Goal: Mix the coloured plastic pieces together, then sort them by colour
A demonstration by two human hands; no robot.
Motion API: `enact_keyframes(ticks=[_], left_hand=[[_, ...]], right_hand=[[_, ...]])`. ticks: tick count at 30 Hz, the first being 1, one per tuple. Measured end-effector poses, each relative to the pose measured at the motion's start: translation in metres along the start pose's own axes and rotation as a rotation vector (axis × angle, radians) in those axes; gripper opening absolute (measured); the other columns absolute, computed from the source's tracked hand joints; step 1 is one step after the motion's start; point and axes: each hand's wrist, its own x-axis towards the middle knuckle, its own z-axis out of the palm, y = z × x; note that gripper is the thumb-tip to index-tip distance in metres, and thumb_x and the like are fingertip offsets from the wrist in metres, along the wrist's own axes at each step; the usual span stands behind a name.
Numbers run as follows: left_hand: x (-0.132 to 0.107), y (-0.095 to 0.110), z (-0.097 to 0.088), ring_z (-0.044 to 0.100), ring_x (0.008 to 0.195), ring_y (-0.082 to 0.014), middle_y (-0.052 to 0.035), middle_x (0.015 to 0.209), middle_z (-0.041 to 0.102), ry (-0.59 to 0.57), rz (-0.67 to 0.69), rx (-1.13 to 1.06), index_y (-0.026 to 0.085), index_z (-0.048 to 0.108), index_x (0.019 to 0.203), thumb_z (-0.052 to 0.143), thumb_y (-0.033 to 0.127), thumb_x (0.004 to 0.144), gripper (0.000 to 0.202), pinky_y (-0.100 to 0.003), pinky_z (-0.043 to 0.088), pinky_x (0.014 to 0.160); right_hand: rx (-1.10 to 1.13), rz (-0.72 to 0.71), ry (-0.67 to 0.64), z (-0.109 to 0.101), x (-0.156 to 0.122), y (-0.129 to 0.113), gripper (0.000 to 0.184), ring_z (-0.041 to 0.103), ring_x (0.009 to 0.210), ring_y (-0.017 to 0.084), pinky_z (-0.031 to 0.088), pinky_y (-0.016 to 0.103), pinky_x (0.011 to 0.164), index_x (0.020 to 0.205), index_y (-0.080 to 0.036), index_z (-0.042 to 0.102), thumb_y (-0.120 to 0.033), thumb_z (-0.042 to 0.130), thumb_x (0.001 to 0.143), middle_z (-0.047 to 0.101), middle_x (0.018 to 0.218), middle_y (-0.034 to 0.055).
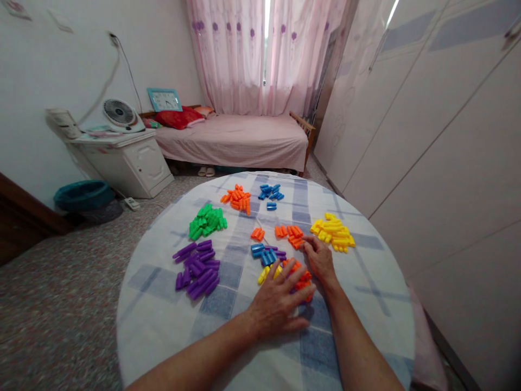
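Observation:
My left hand (277,301) lies palm down with its fingers spread over a mixed group of small plastic tubes. Orange tubes (308,275) show around its fingers, yellow tubes (264,274) near its fingertips, and blue tubes (268,256) and purple tubes (280,253) just beyond. To its right, my right hand (319,258) is closed, with thumb and fingertips together at the end of an orange tube (295,242) in a small orange cluster. A smaller orange group (258,234) sits left of that cluster. Part of the mixed group is hidden under my left hand.
Sorted piles lie around the round table's checked cloth (163,320): purple (199,270), green (207,221), orange (238,199), blue (271,193) and yellow (334,232). Beyond the table stands a bed (244,136). Wardrobe doors (439,163) rise at the right.

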Motion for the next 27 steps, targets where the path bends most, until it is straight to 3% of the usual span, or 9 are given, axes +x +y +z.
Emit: enact_keyframes(ticks=[3,7,12,16,18,20,23,27], left_hand=[[0.009,0.004,0.014,0.031,0.136,-0.0291,-0.0068,0.143,0.043,-0.048,0.066,0.042,0.027,0.057,0.118,0.055,0.042,0.083,0.038,-0.054,0.014,0.113],[0.029,-0.018,0.024,0.036,0.134,-0.0266,-0.0075,0.136,0.05,-0.014,-0.004,0.083,0.025,0.06,0.11,0.051,0.032,0.087,0.026,-0.053,0.017,0.113],[0.048,-0.053,0.022,0.04,0.131,-0.0245,-0.0083,0.127,0.056,0.06,-0.114,0.088,0.025,0.063,0.107,0.048,0.024,0.088,0.024,-0.053,0.024,0.111],[0.05,-0.058,0.01,0.04,0.131,-0.0267,-0.0096,0.131,0.055,0.122,-0.21,0.052,0.026,0.063,0.109,0.052,0.026,0.085,0.026,-0.055,0.025,0.109],[0.04,-0.05,0.003,0.031,0.137,-0.0289,-0.0101,0.14,0.046,0.198,-0.339,0.04,0.027,0.056,0.121,0.055,0.031,0.083,0.038,-0.056,0.02,0.111],[0.026,-0.042,0.002,0.021,0.141,-0.0303,-0.0116,0.148,0.036,0.299,-0.573,0.041,0.025,0.046,0.133,0.054,0.035,0.084,0.051,-0.056,0.019,0.112],[0.009,-0.041,0.012,0.02,0.141,-0.0315,-0.0177,0.149,0.029,0.396,-0.915,0.0,0.016,0.039,0.138,0.046,0.037,0.087,0.055,-0.054,0.024,0.11],[0.017,-0.062,0.031,0.023,0.14,-0.0303,-0.0211,0.147,0.031,0.457,-1.003,-0.097,0.01,0.04,0.135,0.041,0.037,0.089,0.054,-0.052,0.026,0.111]], right_hand=[[0.011,0.015,-0.005,-0.001,-0.002,-0.003,0.028,0.066,0.076,0.019,0.049,0.033,0.074,0.096,-0.02,0.063,-0.036,0.047,0.078,0.071,0.084,0.0034],[0.023,-0.004,0.01,-0.001,-0.002,-0.006,0.027,0.065,0.079,0.02,0.049,0.033,0.076,0.094,-0.02,0.063,-0.035,0.047,0.077,0.071,0.088,0.0043],[0.019,-0.021,0.031,-0.002,-0.002,-0.01,0.026,0.064,0.075,0.02,0.049,0.034,0.074,0.089,-0.02,0.064,-0.035,0.049,0.075,0.07,0.082,0.0038],[0.025,-0.022,0.019,-0.002,-0.004,-0.012,0.027,0.065,0.073,0.02,0.049,0.033,0.073,0.09,-0.02,0.064,-0.036,0.048,0.076,0.069,0.081,0.0036],[0.023,-0.006,0.022,-0.002,-0.004,-0.011,0.029,0.065,0.074,0.02,0.049,0.033,0.073,0.093,-0.019,0.064,-0.036,0.048,0.077,0.069,0.082,0.0039],[0.04,0.017,0.06,-0.001,-0.003,-0.009,0.032,0.065,0.075,0.02,0.049,0.034,0.074,0.098,-0.019,0.063,-0.038,0.048,0.078,0.069,0.085,0.005],[0.061,0.03,0.14,0.001,-0.001,-0.005,0.04,0.064,0.078,0.02,0.05,0.035,0.075,0.109,-0.017,0.059,-0.04,0.05,0.077,0.068,0.097,0.0085],[0.0,0.024,0.177,0.002,-0.001,-0.005,0.052,0.064,0.085,0.02,0.05,0.037,0.08,0.119,-0.015,0.054,-0.042,0.052,0.074,0.061,0.119,0.0141]])
